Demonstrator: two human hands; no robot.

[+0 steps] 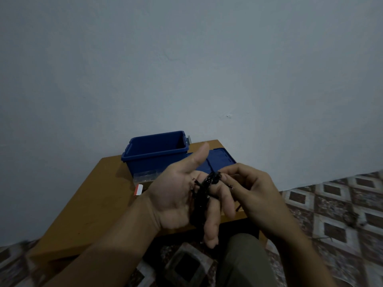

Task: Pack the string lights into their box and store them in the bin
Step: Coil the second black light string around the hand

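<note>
- Fingers (213, 224) of the left hand (176, 195) are straight and slightly spread, palm up, thumb pointing away from the body
- Black string lights (204, 195) are wound in a tight bundle around those fingers and lie across the palm
- Right hand (255, 193) sits just beside the left, its fingertips (224, 177) pinching the wire at the far end of the bundle; a short loose end hangs below it
- One knee (242, 262) in olive trousers shows under the hands, above a patterned tiled floor (342, 204)
- Low wooden table (93, 204) stands beyond the hands
- Small red-and-white item (139, 189) and some clear plastic (145, 176) lie on it, partly hidden behind the left wrist; what they are is unclear
- Blue bin (157, 160) stands open at the table's far edge, with its blue lid (219, 160) lying flat to its right
- Plain pale wall (186, 69) fills everything behind
</note>
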